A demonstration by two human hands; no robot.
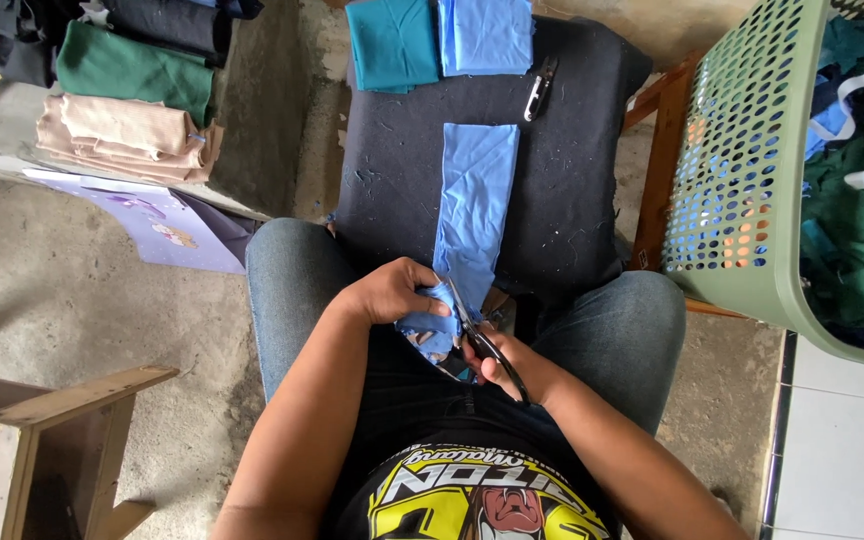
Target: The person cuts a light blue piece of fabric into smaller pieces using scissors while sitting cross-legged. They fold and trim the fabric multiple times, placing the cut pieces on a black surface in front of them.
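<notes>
A long light-blue fabric strip [475, 205] lies across a black padded stool top [572, 170] and runs down toward my lap. My left hand [392, 292] is shut on the bunched near end of that strip. My right hand [510, 368] grips black-handled scissors [472, 325], whose blades point up into the blue fabric beside my left hand. My knees in jeans frame the stool's near edge.
Folded teal cloth [392, 42] and folded blue cloth [487, 35] rest at the stool's far edge, with a small black clipper [539, 88] beside them. A green perforated basket [752, 170] of fabric stands right. Stacked folded garments [127, 110] lie at left; a wooden stool [62, 420] stands at lower left.
</notes>
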